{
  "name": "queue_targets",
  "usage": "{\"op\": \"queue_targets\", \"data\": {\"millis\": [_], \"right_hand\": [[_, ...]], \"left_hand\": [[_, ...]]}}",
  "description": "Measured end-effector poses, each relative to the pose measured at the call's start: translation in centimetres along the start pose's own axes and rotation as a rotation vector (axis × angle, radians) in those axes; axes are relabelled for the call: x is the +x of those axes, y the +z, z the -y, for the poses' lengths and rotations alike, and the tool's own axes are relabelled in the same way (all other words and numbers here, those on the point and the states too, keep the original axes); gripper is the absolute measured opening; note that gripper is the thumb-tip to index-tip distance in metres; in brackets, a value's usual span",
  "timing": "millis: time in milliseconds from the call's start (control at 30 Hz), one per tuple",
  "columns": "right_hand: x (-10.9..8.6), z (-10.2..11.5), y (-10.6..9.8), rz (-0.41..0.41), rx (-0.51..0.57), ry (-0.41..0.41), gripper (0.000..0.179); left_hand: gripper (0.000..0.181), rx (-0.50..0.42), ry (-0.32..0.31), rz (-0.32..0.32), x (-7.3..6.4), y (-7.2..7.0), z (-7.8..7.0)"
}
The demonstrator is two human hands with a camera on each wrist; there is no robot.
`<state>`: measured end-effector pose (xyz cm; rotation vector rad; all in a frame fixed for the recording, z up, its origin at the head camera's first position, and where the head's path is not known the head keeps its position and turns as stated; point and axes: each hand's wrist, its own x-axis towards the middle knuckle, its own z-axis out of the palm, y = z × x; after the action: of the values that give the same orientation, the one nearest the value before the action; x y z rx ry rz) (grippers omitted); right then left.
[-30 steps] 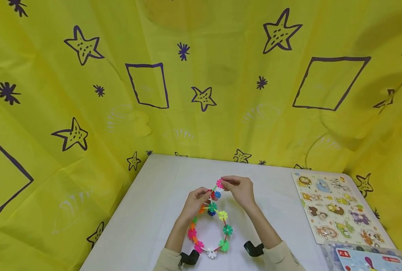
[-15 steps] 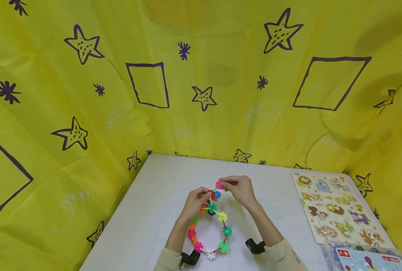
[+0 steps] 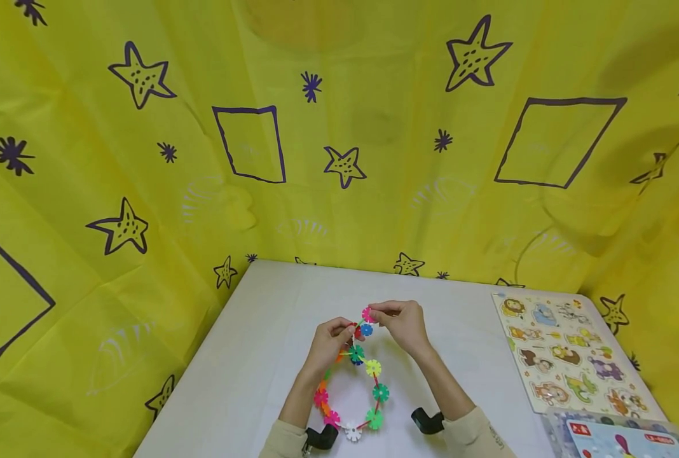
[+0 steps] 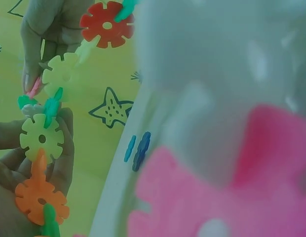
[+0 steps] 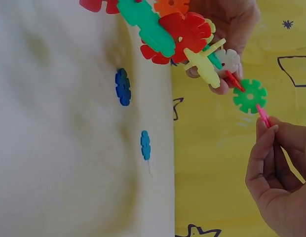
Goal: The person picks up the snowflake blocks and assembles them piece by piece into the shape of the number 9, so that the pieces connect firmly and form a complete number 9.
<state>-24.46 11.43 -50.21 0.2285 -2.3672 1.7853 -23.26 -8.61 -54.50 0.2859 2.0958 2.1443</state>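
A chain of colourful interlocking snowflake discs (image 3: 373,367) hangs in a loop below my left hand (image 3: 329,343). The fingers of that hand grip the chain near its upper end, around a white disc (image 5: 228,60) and its neighbours. My right hand (image 3: 404,324) pinches a pink disc (image 3: 368,314) between thumb and forefinger. In the right wrist view this pink disc meets the edge of a green disc (image 5: 249,96), which joins a red one (image 5: 235,80) leading to the left hand. Other discs of the chain are partly covered by the left fingers.
Two loose discs, one dark blue (image 5: 123,87) and one light blue (image 5: 145,144), lie on the white table (image 3: 294,292). At the right are an animal puzzle board (image 3: 562,337) and a clear package with a blue label (image 3: 603,439). A yellow curtain (image 3: 374,222) stands behind.
My right hand has shifted slightly left with the pink disc still pinched. The hanging loop has swung a little to the left, while the left hand stays nearly in place.
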Motion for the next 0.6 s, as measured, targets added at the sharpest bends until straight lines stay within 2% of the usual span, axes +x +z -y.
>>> {"op": "queue_targets", "data": {"millis": [300, 600], "right_hand": [[-0.24, -0.57, 0.25, -0.015, 0.027, 0.013, 0.006], [-0.03, -1.01, 0.63, -0.01, 0.173, 0.018, 0.019]], "left_hand": [[0.02, 0.027, -0.008, 0.019, -0.13, 0.06, -0.21], [0.033, 0.107, -0.002, 0.045, 0.09, -0.09, -0.18]]}}
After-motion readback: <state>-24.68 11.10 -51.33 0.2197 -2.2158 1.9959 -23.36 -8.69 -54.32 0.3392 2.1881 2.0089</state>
